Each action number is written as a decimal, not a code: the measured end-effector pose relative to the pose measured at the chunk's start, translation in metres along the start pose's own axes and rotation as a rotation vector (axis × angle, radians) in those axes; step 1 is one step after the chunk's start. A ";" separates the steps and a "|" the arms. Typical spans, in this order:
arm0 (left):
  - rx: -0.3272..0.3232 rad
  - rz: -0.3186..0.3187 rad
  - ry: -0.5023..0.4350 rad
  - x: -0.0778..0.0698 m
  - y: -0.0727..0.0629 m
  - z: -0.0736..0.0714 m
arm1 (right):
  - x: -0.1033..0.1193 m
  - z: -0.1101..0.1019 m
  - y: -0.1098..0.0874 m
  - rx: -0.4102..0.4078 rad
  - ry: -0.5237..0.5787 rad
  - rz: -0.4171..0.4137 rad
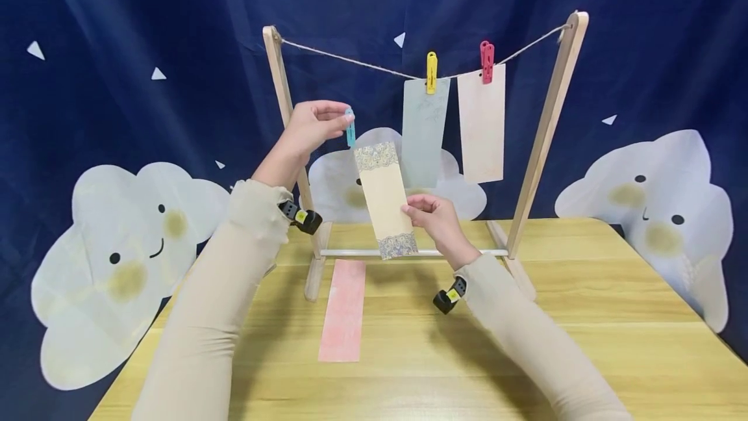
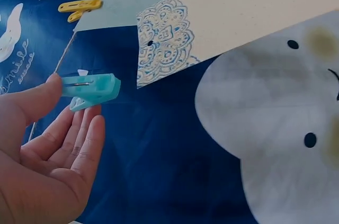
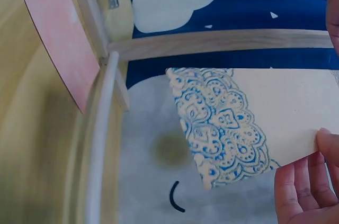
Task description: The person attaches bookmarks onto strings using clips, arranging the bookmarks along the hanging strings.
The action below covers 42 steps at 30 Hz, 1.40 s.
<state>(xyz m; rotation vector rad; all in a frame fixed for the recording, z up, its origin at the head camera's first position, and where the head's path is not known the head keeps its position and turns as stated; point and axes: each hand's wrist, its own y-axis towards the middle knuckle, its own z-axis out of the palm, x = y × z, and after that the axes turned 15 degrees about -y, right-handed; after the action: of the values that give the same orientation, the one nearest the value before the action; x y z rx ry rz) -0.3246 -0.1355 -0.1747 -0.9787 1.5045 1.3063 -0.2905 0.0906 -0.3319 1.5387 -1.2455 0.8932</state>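
Observation:
My left hand (image 1: 312, 127) pinches a light blue clothespin (image 1: 350, 127) between thumb and fingers, near the left part of the string (image 1: 350, 60). In the left wrist view the clothespin (image 2: 91, 88) points toward the patterned end of a cream bookmark-like card (image 1: 381, 195), with a gap between them. My right hand (image 1: 435, 223) holds that card by its right edge, tilted in the air below the string. Blue lace-like patterns cover both card ends. A small dark hole shows near its upper end in the left wrist view.
A yellow clothespin (image 1: 431, 73) holds a pale green card (image 1: 425, 135) on the string; a red clothespin (image 1: 487, 62) holds a pale pink card (image 1: 482, 125). Wooden posts (image 1: 546, 135) carry the string. A pink card (image 1: 343, 310) lies on the wooden table (image 1: 613, 317).

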 end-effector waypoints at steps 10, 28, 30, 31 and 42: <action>-0.111 0.064 -0.056 -0.039 0.020 0.014 | 0.022 -0.001 0.019 -0.036 -0.013 -0.038; -0.264 0.159 -0.016 -0.085 0.053 0.033 | 0.047 0.001 0.041 -0.124 0.054 -0.080; -0.264 0.164 -0.026 -0.085 0.053 0.034 | 0.048 0.001 0.042 -0.121 0.063 -0.078; -0.263 0.169 -0.029 -0.085 0.054 0.034 | 0.049 0.002 0.043 -0.120 0.069 -0.074; -0.292 0.219 -0.111 -0.087 0.056 0.037 | 0.055 0.004 0.050 -0.160 0.072 -0.062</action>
<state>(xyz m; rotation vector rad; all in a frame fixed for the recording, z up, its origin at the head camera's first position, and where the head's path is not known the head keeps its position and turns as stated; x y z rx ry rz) -0.3474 -0.0904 -0.0770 -0.9227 1.3902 1.7459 -0.3274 0.0679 -0.2708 1.3990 -1.1820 0.7833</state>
